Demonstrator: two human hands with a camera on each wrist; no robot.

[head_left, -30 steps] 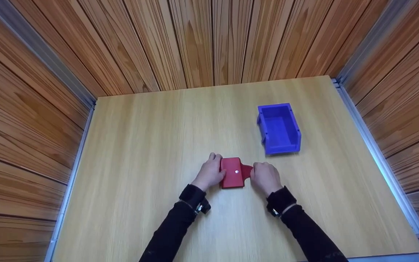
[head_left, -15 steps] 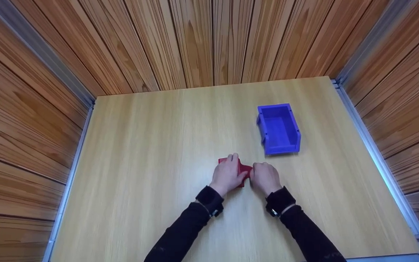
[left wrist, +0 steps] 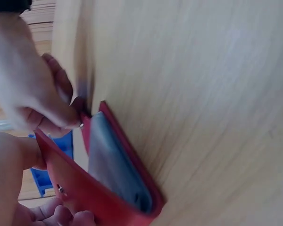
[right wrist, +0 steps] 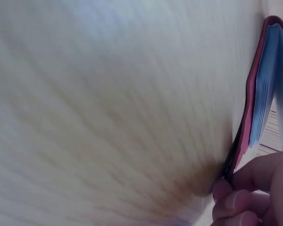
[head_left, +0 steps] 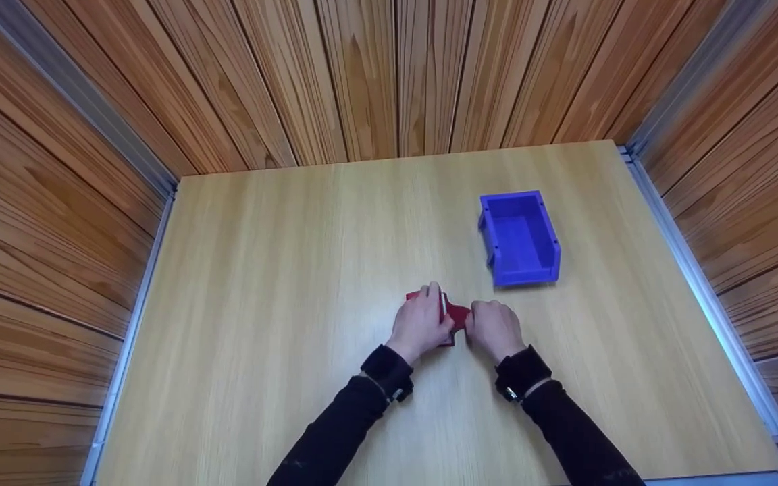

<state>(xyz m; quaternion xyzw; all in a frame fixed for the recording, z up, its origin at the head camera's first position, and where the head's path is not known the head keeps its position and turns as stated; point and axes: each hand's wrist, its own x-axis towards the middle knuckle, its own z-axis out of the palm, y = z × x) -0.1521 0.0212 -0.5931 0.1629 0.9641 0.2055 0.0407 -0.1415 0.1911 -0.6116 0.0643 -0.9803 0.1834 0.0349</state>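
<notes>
Toward the front edge of the worktop, midway between its sides, I had a red, leathery card holder partly open, left hand pinching the smooth cover, right hand pinching the tapered flap. Opening it seemed the step; next probably called for swinging the cover off those translucent sleeves.

Blue bin: upright on the tabletop, right of centre and toward the back; top open, inner floor visible. Left-wrist view catches it only in part. Tabletop: pale, wood-grained, faint glare near the middle. Back wall: reddish-brown planks, dark seams, heavy grain. Left wall and right wall: similar planking. Grey corner posts at both far corners. Left rail and right rail: silvery, along the tabletop's side edges. Front rail: partly visible, lower right.
</notes>
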